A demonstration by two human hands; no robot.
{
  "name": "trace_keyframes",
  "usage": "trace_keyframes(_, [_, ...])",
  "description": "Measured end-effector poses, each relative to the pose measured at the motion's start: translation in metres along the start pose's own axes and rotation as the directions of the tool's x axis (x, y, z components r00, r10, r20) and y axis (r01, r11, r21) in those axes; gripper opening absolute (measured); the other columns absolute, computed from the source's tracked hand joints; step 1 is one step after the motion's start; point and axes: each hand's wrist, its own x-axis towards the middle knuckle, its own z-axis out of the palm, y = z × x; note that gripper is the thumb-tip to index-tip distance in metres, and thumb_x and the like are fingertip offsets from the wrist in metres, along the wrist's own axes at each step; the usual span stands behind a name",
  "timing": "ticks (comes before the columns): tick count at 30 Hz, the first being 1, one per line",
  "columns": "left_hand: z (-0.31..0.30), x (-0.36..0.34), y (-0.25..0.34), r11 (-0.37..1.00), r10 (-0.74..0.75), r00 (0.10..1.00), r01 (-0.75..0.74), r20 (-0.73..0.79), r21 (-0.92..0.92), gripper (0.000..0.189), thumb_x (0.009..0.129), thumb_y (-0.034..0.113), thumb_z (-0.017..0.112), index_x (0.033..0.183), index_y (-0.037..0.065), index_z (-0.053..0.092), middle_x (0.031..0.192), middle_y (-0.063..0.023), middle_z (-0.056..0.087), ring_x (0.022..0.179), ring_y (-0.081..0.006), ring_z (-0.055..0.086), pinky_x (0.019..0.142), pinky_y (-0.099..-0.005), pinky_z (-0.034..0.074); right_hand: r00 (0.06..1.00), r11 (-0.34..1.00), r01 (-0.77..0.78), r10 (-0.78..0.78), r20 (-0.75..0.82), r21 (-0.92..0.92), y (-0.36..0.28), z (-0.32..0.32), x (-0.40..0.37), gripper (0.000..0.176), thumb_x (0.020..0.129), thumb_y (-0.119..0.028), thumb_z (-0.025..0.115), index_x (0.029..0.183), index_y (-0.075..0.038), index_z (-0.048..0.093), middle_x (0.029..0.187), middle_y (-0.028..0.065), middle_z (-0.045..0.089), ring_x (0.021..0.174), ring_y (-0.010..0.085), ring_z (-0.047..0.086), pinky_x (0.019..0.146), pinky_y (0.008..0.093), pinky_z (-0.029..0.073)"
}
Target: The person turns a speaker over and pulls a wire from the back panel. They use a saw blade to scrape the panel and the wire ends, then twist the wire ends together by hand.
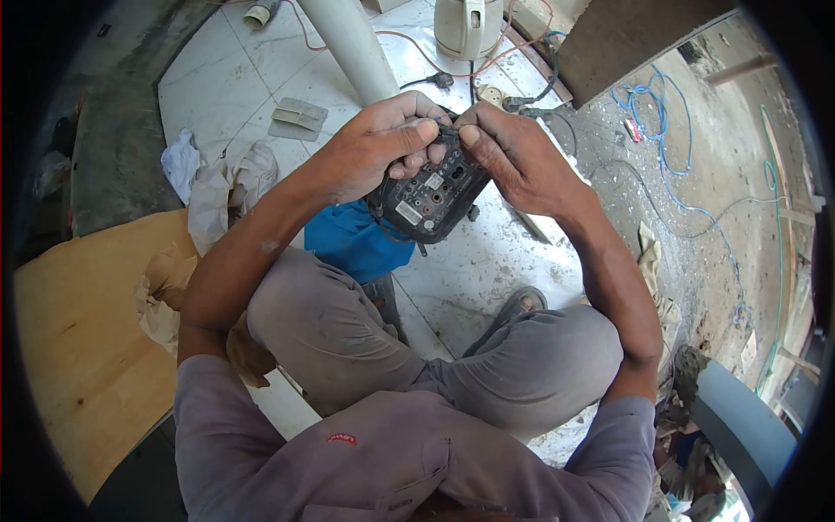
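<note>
black socketed panel (435, 198) sits on body side of your hands, long axis slanting back toward your left knee; left hand (374, 150) nearer, fingers at its edge; left and right hand (526, 165) nearly closed, pinching small dark piece (448, 136).

Dusty black round-cornered device (448, 211), panel up, 2 pale labels (408, 213), over white tiles (470, 261)

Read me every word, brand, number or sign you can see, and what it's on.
Nothing reads for certain.
Red tag on the shirt: white letters, too blurred.
White labels on the black device: too small.
Red-and-white scrap on the floor: any print too small.
</note>
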Motion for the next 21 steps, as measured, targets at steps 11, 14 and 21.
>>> trace_keyframes(11, [-0.0035,0.0000,0.0000,0.997,0.034,0.999,-0.036,0.035,0.066,0.033,0.096,0.030,0.054,0.110,0.001,0.048,0.089,-0.0033,0.053,0.070,-0.0028,0.043,0.057,-0.0164,0.035,1.000,0.999,0.016,-0.015,-0.012,0.048,0.0053,0.0006,-0.0010,0.033,0.100,-0.032,0.041,0.089,-0.002,0.051,0.072,0.0086,0.053,0.066,0.0192,0.052,0.063,0.0334,0.043])
trace_keyframes(14, [-0.0031,-0.0002,0.0013,0.993,0.036,0.999,-0.040,0.040,0.113,0.032,0.096,0.030,0.054,0.110,0.002,0.048,0.089,-0.0033,0.053,0.070,-0.0029,0.043,0.058,-0.0164,0.035,0.999,0.998,0.037,-0.037,-0.012,0.051,0.0055,0.0004,-0.0013,0.033,0.100,-0.031,0.042,0.090,-0.002,0.052,0.072,0.0090,0.053,0.065,0.0194,0.051,0.061,0.0337,0.043])
trace_keyframes(21, [-0.0056,-0.0021,0.0028,0.972,0.005,0.996,-0.025,0.086,0.232,0.029,0.096,0.030,0.054,0.107,0.004,0.050,0.088,-0.0025,0.054,0.072,-0.0051,0.044,0.061,-0.0188,0.036,0.993,1.000,-0.006,0.003,0.117,0.027,0.0033,-0.0062,-0.0008,0.027,0.097,-0.027,0.046,0.092,-0.001,0.053,0.077,0.0196,0.057,0.071,0.0356,0.056,0.065,0.0426,0.043])
